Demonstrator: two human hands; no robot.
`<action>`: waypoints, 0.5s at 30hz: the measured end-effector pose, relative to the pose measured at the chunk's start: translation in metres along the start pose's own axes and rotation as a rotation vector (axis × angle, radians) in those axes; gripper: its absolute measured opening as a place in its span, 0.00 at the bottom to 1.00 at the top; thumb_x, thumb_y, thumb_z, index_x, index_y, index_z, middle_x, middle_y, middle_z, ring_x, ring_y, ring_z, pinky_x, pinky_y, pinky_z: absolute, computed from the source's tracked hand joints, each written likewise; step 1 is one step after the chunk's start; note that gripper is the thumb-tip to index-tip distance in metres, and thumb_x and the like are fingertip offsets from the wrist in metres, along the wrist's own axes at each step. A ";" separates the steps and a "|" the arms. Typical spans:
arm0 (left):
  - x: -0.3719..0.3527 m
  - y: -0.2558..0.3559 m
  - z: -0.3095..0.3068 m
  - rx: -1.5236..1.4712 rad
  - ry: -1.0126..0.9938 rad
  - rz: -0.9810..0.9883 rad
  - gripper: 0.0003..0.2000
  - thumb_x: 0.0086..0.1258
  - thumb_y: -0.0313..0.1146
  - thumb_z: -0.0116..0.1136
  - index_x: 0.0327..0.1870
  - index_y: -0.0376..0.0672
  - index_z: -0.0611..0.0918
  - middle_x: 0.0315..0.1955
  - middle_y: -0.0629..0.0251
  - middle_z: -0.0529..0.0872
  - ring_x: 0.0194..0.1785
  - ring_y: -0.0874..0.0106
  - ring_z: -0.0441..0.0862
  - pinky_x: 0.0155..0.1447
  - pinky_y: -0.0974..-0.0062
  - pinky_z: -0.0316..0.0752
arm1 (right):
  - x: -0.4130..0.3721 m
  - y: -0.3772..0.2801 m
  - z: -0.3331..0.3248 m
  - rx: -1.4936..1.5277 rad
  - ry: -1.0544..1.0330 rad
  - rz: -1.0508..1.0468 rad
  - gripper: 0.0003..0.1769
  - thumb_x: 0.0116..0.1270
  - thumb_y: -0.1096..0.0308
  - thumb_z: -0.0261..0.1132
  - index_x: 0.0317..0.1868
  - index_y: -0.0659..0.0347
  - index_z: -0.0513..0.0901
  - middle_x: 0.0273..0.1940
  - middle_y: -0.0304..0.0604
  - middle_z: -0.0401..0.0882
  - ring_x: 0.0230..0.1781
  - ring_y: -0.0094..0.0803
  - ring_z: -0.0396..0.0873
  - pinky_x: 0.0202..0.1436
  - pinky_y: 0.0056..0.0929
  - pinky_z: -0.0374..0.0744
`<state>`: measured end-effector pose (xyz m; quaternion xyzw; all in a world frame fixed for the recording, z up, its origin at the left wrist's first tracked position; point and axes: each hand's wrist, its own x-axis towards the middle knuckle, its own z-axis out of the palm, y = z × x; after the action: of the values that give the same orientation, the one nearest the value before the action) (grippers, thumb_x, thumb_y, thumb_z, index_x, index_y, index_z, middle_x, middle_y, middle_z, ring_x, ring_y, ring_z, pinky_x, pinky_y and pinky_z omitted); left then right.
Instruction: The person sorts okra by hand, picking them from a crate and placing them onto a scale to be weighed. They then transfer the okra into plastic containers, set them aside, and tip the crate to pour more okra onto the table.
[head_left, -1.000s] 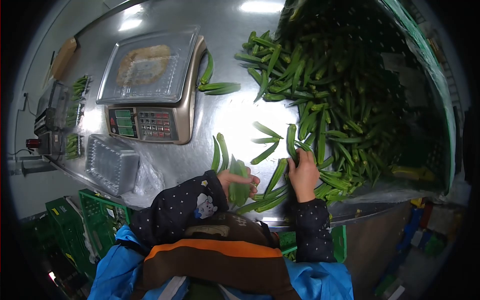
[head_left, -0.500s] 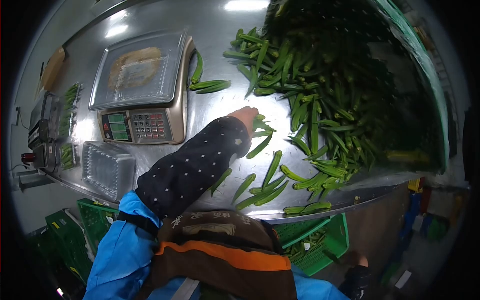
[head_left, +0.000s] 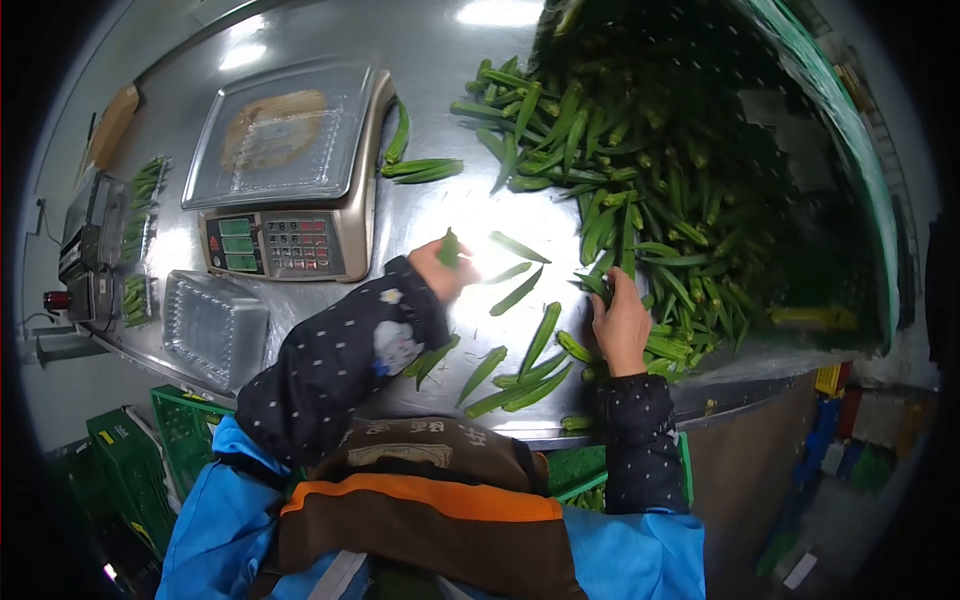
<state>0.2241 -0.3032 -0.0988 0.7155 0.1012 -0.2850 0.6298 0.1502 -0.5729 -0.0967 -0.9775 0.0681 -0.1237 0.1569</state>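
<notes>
Both hands have moved since half a second ago: the left hand (head_left: pixel 440 266) has drawn back to nine o'clock of three loose okra pods (head_left: pixel 517 289), and the right hand (head_left: pixel 624 324), then low beyond the table (head_left: pixel 430 110), now sits at their four o'clock. The left has its fingers curled round an okra pod (head_left: pixel 449 247) that points up. The right is partly closed, fingertips at the fringe of the okra heap (head_left: pixel 665 205), which spreads toward two o'clock; whether it has hold of a pod cannot be told.

A light, high pinch could let the left's pod slip or swivel. Pulling from the tangled fringe might drag neighbouring pods along. At six o'clock, more pods (head_left: pixel 536 388) lie close to the edge, so a sleeve brushing them might tip some toward the green crate (head_left: pixel 572 470) below.
</notes>
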 end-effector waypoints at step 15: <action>-0.092 -0.042 -0.011 -0.926 -0.291 -0.505 0.18 0.56 0.23 0.61 0.48 0.44 0.73 0.29 0.62 0.76 0.35 0.65 0.77 0.47 0.62 0.75 | 0.029 -0.081 0.023 0.326 -0.275 -0.367 0.10 0.50 0.74 0.66 0.36 0.58 0.81 0.38 0.42 0.79 0.38 0.41 0.75 0.41 0.35 0.76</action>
<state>0.1305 -0.2652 -0.0844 0.2700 0.2964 -0.4490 0.7985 0.1919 -0.4951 -0.0853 -0.9428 -0.1529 -0.0256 0.2950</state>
